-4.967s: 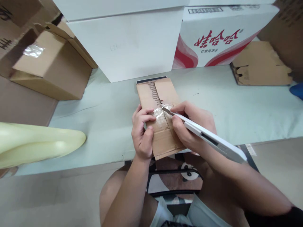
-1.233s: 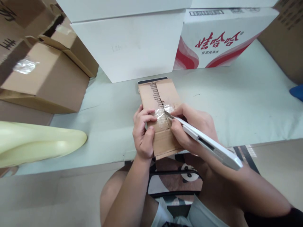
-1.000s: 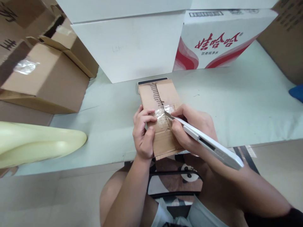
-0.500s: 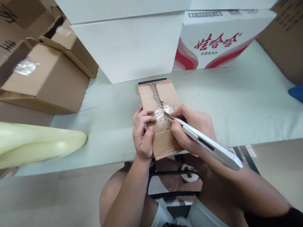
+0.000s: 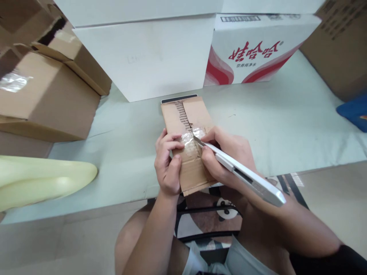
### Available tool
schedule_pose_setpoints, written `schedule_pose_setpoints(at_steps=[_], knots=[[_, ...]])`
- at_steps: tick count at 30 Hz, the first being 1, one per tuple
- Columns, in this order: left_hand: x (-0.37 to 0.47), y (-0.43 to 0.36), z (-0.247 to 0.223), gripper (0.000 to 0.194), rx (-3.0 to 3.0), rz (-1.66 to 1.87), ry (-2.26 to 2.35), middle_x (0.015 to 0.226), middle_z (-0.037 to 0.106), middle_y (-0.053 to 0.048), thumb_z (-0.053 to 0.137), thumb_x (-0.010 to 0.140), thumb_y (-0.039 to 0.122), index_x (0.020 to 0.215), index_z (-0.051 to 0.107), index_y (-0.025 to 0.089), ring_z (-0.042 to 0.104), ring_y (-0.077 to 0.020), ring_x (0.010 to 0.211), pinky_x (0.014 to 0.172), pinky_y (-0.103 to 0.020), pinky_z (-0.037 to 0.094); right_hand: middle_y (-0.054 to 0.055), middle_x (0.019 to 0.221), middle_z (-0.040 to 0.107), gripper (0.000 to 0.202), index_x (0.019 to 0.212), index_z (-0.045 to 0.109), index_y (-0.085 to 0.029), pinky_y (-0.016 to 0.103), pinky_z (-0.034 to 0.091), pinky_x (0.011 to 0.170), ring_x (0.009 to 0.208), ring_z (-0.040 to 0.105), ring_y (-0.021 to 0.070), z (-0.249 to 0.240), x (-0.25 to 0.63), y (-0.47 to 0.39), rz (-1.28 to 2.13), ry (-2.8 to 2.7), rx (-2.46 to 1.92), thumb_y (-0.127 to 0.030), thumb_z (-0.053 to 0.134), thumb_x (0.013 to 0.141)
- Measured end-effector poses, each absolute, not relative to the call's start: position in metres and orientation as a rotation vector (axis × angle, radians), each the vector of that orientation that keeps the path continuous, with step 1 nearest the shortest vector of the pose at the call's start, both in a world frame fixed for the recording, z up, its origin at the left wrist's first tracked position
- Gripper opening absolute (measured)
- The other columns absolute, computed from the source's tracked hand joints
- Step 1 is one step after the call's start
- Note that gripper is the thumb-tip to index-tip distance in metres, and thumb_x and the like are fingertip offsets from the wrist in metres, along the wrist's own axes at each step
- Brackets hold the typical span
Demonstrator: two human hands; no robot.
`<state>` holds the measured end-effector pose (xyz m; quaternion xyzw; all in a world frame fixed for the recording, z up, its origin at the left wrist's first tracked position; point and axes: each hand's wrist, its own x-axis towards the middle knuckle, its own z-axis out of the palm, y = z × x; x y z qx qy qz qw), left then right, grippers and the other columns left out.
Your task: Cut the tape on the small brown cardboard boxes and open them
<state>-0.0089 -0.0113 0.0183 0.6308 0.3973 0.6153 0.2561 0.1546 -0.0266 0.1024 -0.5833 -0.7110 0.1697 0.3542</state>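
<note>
A small flat cardboard box (image 5: 194, 168) lies in front of me at the table's near edge, its upper face torn down to the corrugation along a seam. Clear tape (image 5: 189, 140) crosses its middle. My left hand (image 5: 168, 164) grips the box's left side, fingertips on top by the tape. In my right hand (image 5: 229, 152) is a white utility knife (image 5: 246, 173), held like a pen. Its blade tip touches the tape at the seam. A dark flat object with a pale rim (image 5: 179, 99) sticks out past the box's far end; most of it is hidden.
Large white cartons (image 5: 143, 61) stand behind the box, one with red print (image 5: 255, 53). Brown cardboard boxes (image 5: 51, 95) are stacked at left. A pale yellow smooth object (image 5: 48, 179) juts in at lower left, and a blue object (image 5: 354, 114) sits at the right edge.
The whole view has shifted slightly, so things appear further left. Both hands keep their hold, and the blade stays on the tape at nearly the same spot.
</note>
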Motion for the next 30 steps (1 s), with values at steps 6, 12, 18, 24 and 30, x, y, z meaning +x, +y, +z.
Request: schedule_pose_setpoints(at_steps=[6, 12, 18, 24, 30], knots=[[-0.0083, -0.0113, 0.0186, 0.015, 1.741, 1.652, 1.123, 0.116, 0.074, -0.003, 0.053, 0.095, 0.033, 0.094, 0.067, 0.027, 0.067, -0.0271, 0.118, 0.127, -0.057, 0.04, -0.002, 0.061, 0.062, 0.004, 0.084, 0.055, -0.025, 0.027, 0.04, 0.056, 0.052, 0.053, 0.0138, 0.1024, 0.1558, -0.0265, 0.437, -1.849, -1.484, -0.027, 0.053, 0.084], [-0.0085, -0.0116, 0.0184, 0.015, 1.725, 1.651, 1.124, 0.117, 0.074, -0.003, 0.054, 0.094, 0.031, 0.094, 0.068, 0.028, 0.066, -0.0272, 0.119, 0.128, -0.057, 0.038, -0.002, 0.062, 0.063, 0.004, 0.084, 0.055, -0.025, 0.028, 0.04, 0.057, 0.052, 0.053, 0.014, 0.1029, 0.1559, -0.0268, 0.446, -1.849, -1.506, -0.028, 0.052, 0.084], [-0.0086, -0.0111, 0.0182, 0.014, 1.716, 1.665, 1.098, 0.117, 0.074, -0.002, 0.055, 0.094, 0.032, 0.096, 0.068, 0.028, 0.066, -0.0268, 0.119, 0.128, -0.057, 0.038, -0.001, 0.063, 0.064, 0.008, 0.085, 0.057, -0.024, 0.029, 0.039, 0.057, 0.051, 0.053, 0.0144, 0.1035, 0.156, -0.0263, 0.455, -1.849, -1.5, -0.028, 0.05, 0.085], [-0.0081, -0.0114, 0.0186, 0.015, 1.728, 1.658, 1.108, 0.117, 0.073, -0.002, 0.053, 0.094, 0.03, 0.096, 0.068, 0.028, 0.066, -0.0267, 0.118, 0.127, -0.057, 0.039, -0.001, 0.063, 0.063, 0.007, 0.085, 0.057, -0.024, 0.029, 0.039, 0.056, 0.052, 0.053, 0.0151, 0.1025, 0.156, -0.0265, 0.444, -1.85, -1.482, -0.028, 0.052, 0.084], [-0.0087, -0.0113, 0.0175, 0.015, 1.716, 1.667, 1.09, 0.117, 0.074, -0.002, 0.055, 0.093, 0.028, 0.097, 0.069, 0.028, 0.066, -0.0264, 0.119, 0.128, -0.056, 0.038, -0.001, 0.063, 0.063, 0.009, 0.085, 0.057, -0.023, 0.028, 0.039, 0.057, 0.053, 0.054, 0.0147, 0.1016, 0.1559, -0.0264, 0.445, -1.846, -1.492, -0.028, 0.05, 0.085]])
